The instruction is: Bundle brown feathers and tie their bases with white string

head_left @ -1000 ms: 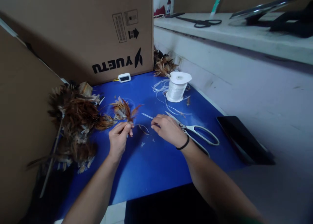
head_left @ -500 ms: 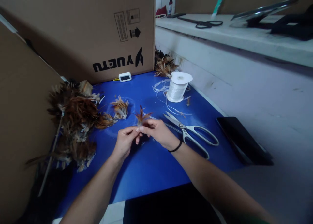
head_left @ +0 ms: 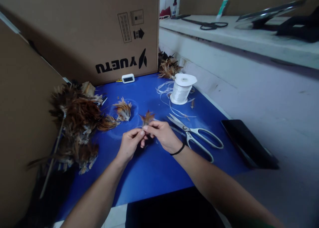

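A small bunch of brown feathers (head_left: 147, 117) stands up from the fingertips of my right hand (head_left: 163, 135), which pinches its base. My left hand (head_left: 131, 141) is closed, thumb against fingers, just beside that base; what lies between its fingertips is too small to make out. A thin pale ribbon (head_left: 178, 131) runs from behind my right hand toward the scissors (head_left: 190, 130), which lie partly spread to the right. Beyond my hands, a fan of tan feathers (head_left: 123, 110) rests on the blue table (head_left: 149, 185).
Left is a large feather heap (head_left: 79, 121) with a stick (head_left: 53, 155). A white ribbon spool (head_left: 183, 88) with loose loops stands at the back right. A black phone-like slab (head_left: 249, 143) lies right. Cardboard (head_left: 74, 29) walls the back; a small digital timer (head_left: 128, 78) sits before it.
The feather bunch has tipped to the right as my right hand turned it. My left fingertips have drawn slightly away from its base. The view has shifted a little.
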{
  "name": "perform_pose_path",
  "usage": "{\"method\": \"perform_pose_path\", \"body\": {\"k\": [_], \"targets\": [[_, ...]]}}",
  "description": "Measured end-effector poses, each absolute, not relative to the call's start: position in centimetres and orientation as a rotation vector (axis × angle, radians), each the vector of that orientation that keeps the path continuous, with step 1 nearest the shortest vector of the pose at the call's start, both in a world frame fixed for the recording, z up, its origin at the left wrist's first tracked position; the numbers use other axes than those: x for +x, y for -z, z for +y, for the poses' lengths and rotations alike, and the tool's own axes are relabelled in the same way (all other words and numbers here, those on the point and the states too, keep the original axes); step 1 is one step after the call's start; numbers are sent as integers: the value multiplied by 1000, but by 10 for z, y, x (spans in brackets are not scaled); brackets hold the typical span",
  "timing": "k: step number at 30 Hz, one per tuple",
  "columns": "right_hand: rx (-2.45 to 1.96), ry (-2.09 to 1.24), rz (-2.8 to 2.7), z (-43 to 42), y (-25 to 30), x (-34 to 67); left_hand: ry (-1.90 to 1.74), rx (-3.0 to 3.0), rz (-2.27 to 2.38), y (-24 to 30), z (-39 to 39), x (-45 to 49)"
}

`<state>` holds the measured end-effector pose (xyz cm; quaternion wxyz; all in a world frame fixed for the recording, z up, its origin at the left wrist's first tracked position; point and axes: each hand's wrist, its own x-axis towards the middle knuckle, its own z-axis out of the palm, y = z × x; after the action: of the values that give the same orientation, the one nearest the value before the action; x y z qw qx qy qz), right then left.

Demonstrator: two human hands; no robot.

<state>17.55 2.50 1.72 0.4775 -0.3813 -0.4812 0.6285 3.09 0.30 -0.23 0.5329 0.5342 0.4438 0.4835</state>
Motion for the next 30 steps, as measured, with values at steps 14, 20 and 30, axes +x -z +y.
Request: {"method": "perform_pose_path", "body": {"k": [14,20,30], "targets": [[-928,-1644,-1041,24,-11,173,-1173,1502,1138,-1,3,29],[-925,-1628,-1052,24,-8,171,-1184,1525,1188,0,3,30],[-923,-1507,-1152,22,-12,171,-1022,1018,939,-4,3,33]]}}
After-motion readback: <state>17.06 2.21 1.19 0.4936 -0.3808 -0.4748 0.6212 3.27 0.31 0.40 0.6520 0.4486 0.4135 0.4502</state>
